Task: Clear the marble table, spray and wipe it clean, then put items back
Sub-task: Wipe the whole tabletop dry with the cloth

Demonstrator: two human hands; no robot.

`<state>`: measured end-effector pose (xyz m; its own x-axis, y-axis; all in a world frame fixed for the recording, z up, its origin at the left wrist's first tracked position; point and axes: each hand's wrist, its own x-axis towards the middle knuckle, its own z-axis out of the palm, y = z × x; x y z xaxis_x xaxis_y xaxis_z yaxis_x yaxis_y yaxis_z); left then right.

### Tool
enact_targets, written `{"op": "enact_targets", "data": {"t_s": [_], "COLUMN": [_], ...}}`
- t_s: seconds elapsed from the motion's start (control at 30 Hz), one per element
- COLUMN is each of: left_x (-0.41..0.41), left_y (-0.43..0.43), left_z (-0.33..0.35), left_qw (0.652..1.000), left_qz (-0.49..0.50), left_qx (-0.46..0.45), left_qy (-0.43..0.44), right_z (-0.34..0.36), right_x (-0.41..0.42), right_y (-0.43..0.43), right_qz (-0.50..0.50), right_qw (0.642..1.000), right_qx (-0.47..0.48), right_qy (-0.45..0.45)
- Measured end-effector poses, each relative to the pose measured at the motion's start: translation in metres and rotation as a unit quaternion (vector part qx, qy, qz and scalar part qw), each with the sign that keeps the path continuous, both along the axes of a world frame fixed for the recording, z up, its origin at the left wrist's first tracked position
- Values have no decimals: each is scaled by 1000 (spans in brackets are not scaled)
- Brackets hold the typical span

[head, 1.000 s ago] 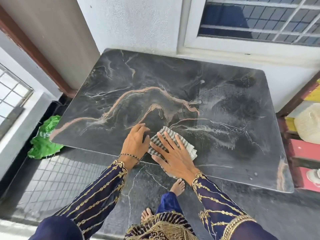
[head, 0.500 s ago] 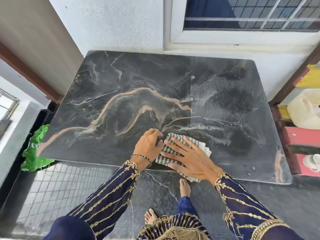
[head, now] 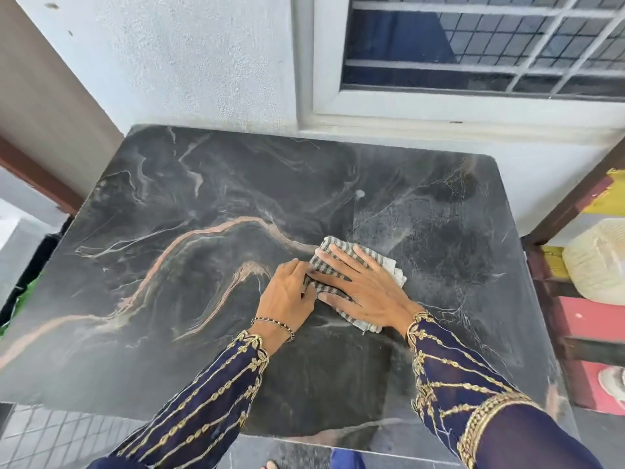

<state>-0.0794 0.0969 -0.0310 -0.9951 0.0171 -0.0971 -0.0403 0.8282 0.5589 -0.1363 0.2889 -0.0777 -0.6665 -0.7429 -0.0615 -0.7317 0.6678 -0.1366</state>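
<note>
A dark marble table (head: 189,211) with pink and white veins fills the view, bare except for a folded grey-and-white checked cloth (head: 389,264) near its middle. My right hand (head: 365,286) lies flat on the cloth with fingers spread, pressing it to the marble. My left hand (head: 287,292) sits just left of it, its fingertips holding down the cloth's left edge. Streaky wet marks show on the marble right of and behind the cloth.
A white wall and a barred window (head: 473,45) stand behind the table. At the right is a red and yellow shelf (head: 588,319) with a cream woven bag (head: 598,258). A brown door frame (head: 37,170) is at the left, tiled floor (head: 50,438) below.
Both hands and the cloth have slid away from the near edge toward the middle of the table and a little right. The camera has come closer over the table.
</note>
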Motion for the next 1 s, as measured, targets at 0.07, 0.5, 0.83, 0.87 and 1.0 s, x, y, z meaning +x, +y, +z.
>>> {"op": "enact_targets", "data": {"t_s": [0.07,0.5,0.83,0.87,1.0], "left_x": [-33,-215,-229,-229,-229], "left_y": [1,11,16,17,20], "left_z": [0,16,9,11,16], "left_qw": [1000,932,903,901,896], "left_qz": [5,14,-5,-7,-11], "left_qx": [-7,-258,-278,-280,-283], "left_qy": [4,-253,-328,-332,-341], "right_z": [-1,-1,-2,-3,-3], "right_x": [-32,-218,-298,-298,-294], "right_y": [2,0,-17,-17,-13], "right_qz": [-7,-37,-84,-84,-84], "right_qw": [1000,999,996,996,996], "right_qx": [2,10,8,7,9], "right_qy": [0,-16,-6,-4,-13]}}
